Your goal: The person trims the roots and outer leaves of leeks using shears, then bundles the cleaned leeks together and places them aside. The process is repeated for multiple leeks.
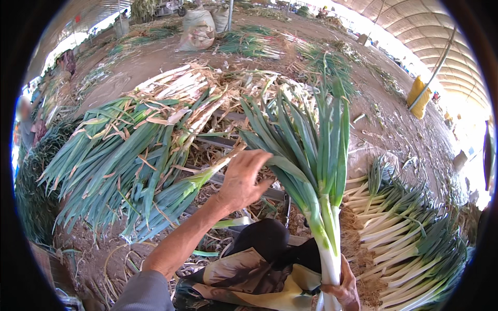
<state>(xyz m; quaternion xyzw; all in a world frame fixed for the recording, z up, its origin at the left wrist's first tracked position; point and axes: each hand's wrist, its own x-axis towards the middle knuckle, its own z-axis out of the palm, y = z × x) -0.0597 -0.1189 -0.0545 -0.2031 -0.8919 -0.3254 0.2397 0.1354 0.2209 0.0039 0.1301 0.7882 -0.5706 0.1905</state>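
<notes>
My right hand (344, 287) grips the white shanks of long green onions or leeks (330, 268) at the bottom of the view. Their dark green leaves (307, 136) fan upward in front of me. My left hand (243, 175) is at the centre, thumb and fingers apart with a gap between them. Its fingertips are close to a bent leaf; whether they touch it I cannot tell. Just behind that hand, a single untrimmed stalk (210, 169) with a brown, dry base slants across a slatted metal rack (220, 179).
At left lies a big heap of untrimmed stalks (116, 155). To my right, cleaned white-shanked ones (397, 241) lie in a row, roots toward me. Peelings litter the dirt floor (373, 128). Stuffed sacks (198, 29) stand behind, a yellow sack (419, 97) by a pole. Someone is at far left.
</notes>
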